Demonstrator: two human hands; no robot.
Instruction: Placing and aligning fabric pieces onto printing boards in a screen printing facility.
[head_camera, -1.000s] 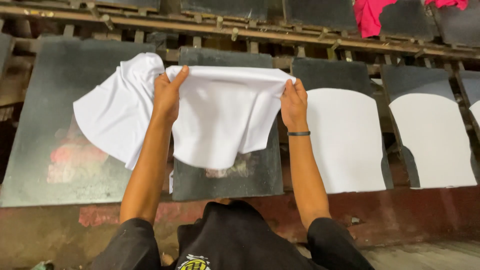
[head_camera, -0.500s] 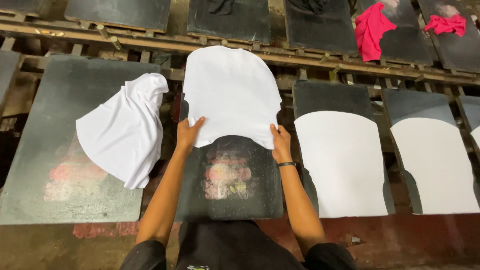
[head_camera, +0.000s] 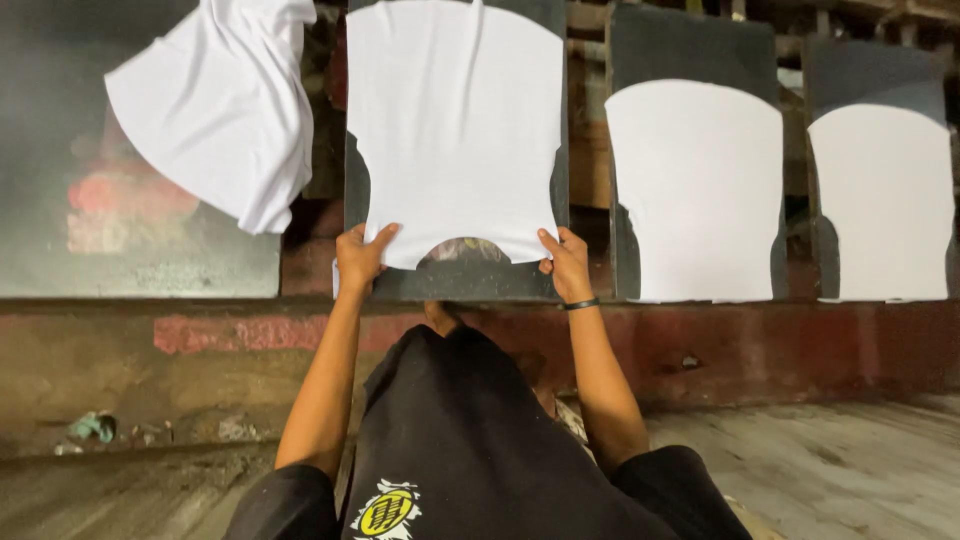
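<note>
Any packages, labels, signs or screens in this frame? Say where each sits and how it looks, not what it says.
No packages, signs or screens.
Printed emblem: on the person's black garment, bottom centre; roundish, yellow and white.
Faded print residue: on the dark board at far left, beside the loose white cloth; blurry red and pale patches, shape unclear.

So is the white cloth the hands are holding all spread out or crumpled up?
Spread out. The white cloth lies flat on the dark board, with the left hand and right hand at its bottom corners.
</note>
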